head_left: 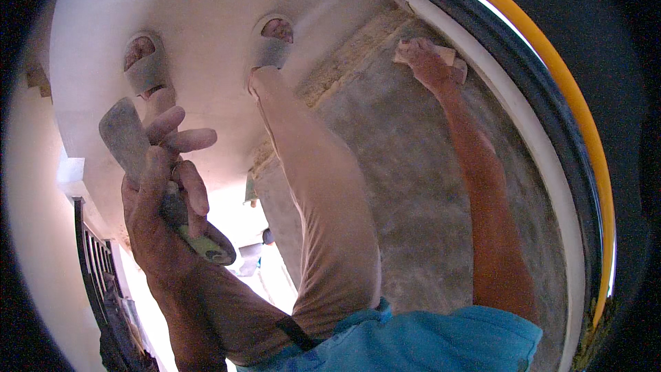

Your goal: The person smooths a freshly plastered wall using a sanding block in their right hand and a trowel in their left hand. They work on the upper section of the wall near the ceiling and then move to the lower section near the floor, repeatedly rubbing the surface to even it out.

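My left hand (pixel 153 217) is raised at the left, gripping a putty knife (pixel 124 134) with a broad grey blade and a dark-and-green handle. Its blade points up and away from me, and some of the fingers stick out loosely around the handle. Farther off at the upper right, my right hand (pixel 425 63) presses a folded beige sheet (pixel 446 55) flat against a rough grey cement surface (pixel 420 172). Whether that sheet is sandpaper or cloth I cannot make out; my fingers cover part of it.
A pale edge strip (pixel 527 117) bounds the cement on the right, beside a yellow curved band (pixel 582 103). A rough tan strip (pixel 354 58) borders its far side. My slippered feet stand on a whitish floor (pixel 206 0). At lower left is a dark railing (pixel 93 255).
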Demonstrator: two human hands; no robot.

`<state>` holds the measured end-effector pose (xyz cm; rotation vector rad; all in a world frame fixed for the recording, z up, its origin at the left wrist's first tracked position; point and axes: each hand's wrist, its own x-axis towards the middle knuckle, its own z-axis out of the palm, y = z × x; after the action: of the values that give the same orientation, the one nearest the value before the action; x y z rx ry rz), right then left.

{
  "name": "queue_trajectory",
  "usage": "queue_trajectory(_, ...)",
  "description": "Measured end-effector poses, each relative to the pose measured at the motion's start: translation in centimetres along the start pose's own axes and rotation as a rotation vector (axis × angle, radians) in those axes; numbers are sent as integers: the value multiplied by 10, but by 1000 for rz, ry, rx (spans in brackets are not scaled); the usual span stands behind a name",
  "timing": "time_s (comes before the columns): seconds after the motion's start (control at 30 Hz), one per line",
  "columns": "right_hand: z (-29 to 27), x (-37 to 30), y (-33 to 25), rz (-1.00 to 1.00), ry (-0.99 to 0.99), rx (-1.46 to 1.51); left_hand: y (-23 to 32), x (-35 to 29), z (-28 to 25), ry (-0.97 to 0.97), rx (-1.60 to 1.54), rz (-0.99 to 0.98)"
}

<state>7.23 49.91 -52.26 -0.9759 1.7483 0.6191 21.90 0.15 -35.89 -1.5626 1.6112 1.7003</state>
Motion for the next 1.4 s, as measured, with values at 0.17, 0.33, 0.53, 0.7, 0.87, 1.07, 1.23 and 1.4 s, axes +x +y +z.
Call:
queue_trajectory(0.17,12,-38,-12,-90,20,85,23,6,-3,-20,-355,-388)
queue_trajectory(0.33,3,-53,-8,-262,-93,179,7,14,2,26,-394,-296)
queue_trajectory(0.53,-5,-44,-9,-225,-4,165,8,11,-1,-38,-310,-214)
queue_trajectory(0.7,0,-37,-15,-215,-21,5,20,3,14,86,-107,-223)
queue_trajectory(0.87,-5,-34,-10,-166,-16,-3,-13,25,0,-266,-682,-296)
queue_trajectory(1.07,-20,-33,-3,-213,79,106,-26,27,-25,-593,-768,-161)
queue_trajectory(1.23,-31,-30,-3,-274,-1,51,-27,23,-11,-252,-412,-118)
queue_trajectory(1.4,-28,-50,-5,-266,110,17,1,13,-2,-173,-402,-229)
